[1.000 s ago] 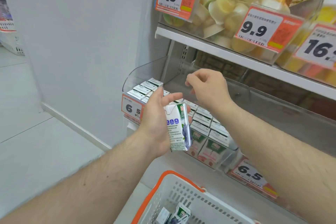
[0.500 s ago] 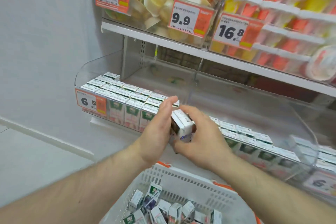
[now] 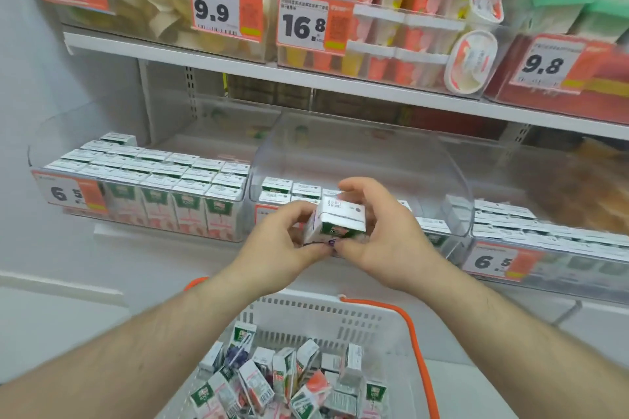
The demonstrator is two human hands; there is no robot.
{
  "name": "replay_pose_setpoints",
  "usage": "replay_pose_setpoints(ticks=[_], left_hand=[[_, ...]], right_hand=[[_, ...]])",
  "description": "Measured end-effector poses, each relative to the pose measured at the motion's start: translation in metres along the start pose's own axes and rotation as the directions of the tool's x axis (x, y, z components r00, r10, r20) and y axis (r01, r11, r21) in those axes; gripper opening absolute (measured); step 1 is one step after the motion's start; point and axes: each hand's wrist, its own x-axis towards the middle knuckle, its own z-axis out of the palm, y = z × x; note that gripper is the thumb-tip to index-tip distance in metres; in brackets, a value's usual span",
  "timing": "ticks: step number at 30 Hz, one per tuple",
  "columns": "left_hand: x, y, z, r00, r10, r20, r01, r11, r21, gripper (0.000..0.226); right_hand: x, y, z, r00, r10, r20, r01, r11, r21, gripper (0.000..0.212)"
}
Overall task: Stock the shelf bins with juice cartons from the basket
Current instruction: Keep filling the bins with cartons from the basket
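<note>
Dead centre, both hands, left [image 3: 284, 241] and right [image 3: 384, 241], grip one juice carton [image 3: 337, 223]; basket [image 3: 340, 316] at 6 o'clock, three bins, fullest [image 3: 143, 194] at 9.

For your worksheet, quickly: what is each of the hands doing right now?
Left hand: grips the small white-and-green juice carton.
Right hand: grips the same carton from the other side.

upper shelf [image 3: 238, 66] | cups [image 3: 384, 24], maybe desserts | price tags [image 3: 218, 12] | wall [image 3: 27, 85]
</note>
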Motion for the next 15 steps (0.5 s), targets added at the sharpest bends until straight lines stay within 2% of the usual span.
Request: replay_pose_setpoints(ticks=[3,6,10,13,15], left_hand=[[0.01,0.007,0.031,1.0,0.028,-0.011,-0.028,1.0,0.008,0.039],[0.02,0.015,0.067,0.998,0.062,-0.027,-0.062,0.998,0.002,0.041],[0.032,0.034,0.116,0.992,0.105,-0.076,-0.108,0.993,-0.047,0.041],[0.042,0.047,0.158,0.988,0.084,-0.132,-0.096,0.992,-0.086,0.039],[0.047,0.054,0.183,0.977,0.13,-0.168,-0.148,0.985,-0.095,0.037]], right_hand=[[-0.008,0.01,-0.025,0.995,0.011,-0.102,-0.007,0.999,0.041,0.063],[-0.014,0.02,-0.047,0.971,0.01,-0.238,-0.034,0.995,-0.096,0.057],[-0.021,0.043,-0.07,0.883,0.023,-0.468,-0.144,0.963,-0.226,0.041],[-0.029,0.061,-0.087,0.842,0.033,-0.538,-0.233,0.922,-0.309,0.037],[-0.034,0.067,-0.104,0.809,0.014,-0.588,-0.247,0.915,-0.318,0.033]])
